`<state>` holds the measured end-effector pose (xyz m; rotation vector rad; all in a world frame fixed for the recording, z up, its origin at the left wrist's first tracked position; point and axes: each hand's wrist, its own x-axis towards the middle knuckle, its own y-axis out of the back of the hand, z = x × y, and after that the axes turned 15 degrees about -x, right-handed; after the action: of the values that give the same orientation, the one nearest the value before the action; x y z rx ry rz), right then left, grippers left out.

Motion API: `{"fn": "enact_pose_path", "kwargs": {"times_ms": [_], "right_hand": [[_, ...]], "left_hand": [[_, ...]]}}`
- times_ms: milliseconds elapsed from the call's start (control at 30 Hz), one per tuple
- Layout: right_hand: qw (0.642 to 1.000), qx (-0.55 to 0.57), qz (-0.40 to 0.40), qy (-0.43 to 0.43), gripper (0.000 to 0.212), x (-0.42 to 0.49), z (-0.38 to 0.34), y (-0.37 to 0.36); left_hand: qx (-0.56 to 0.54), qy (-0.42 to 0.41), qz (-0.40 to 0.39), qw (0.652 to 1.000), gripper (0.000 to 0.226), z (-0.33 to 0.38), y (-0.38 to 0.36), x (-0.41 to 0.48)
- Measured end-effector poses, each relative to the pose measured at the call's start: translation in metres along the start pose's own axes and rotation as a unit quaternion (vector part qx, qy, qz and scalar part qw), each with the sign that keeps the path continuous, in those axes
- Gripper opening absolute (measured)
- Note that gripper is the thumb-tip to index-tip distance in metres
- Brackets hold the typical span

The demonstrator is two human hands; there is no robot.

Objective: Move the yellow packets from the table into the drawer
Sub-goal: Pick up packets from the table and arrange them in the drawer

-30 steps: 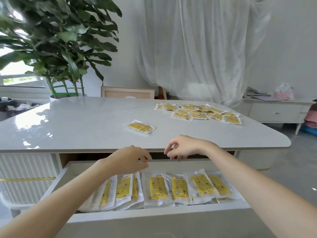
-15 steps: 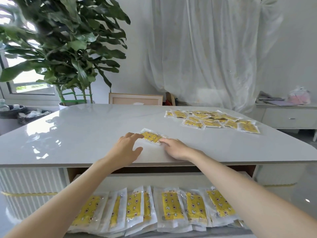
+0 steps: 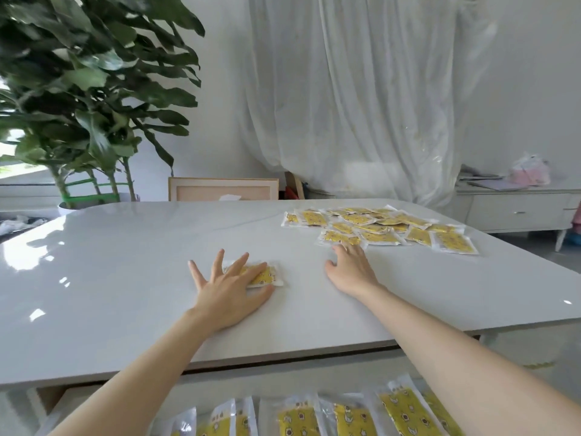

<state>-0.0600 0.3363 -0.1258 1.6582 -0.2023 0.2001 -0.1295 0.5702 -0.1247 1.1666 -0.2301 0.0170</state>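
Observation:
A single yellow packet (image 3: 267, 276) lies mid-table, partly under the spread fingers of my left hand (image 3: 228, 286), which rests flat on it. My right hand (image 3: 350, 267) is stretched out flat on the white table (image 3: 125, 262), fingertips touching the nearest packet (image 3: 341, 238) of a pile of several yellow packets (image 3: 386, 228) at the far right. Below the table's front edge the open drawer (image 3: 220, 385) holds a row of several yellow packets (image 3: 345, 418) standing side by side.
A large potted plant (image 3: 81, 99) stands behind the table's far left corner. A framed board (image 3: 223, 188) leans behind the table. White curtains (image 3: 361, 89) hang at the back. A low white cabinet (image 3: 515, 209) stands at the right.
Both hands have gone from the drawer up onto the table. The left hand now covers the single packet, and the right hand has slid right to the edge of the pile.

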Motion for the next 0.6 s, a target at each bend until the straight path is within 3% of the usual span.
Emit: {"fn": "enact_pose_path", "kwargs": {"times_ms": [133, 433, 600], "right_hand": [[0.998, -0.037, -0.019, -0.037, 0.054, 0.037, 0.01, -0.009], [0.994, -0.071, -0.076, -0.018, 0.058, 0.06, 0.012, -0.017], [0.995, -0.058, -0.081, 0.005, 0.055, 0.039, 0.006, -0.01]], "left_hand": [[-0.016, -0.006, 0.025, 1.0, 0.058, 0.006, -0.007, 0.03], [-0.055, 0.034, 0.05, 0.997, 0.06, 0.007, -0.021, 0.067], [-0.076, 0.046, 0.073, 0.993, 0.042, 0.009, -0.018, 0.055]]}}
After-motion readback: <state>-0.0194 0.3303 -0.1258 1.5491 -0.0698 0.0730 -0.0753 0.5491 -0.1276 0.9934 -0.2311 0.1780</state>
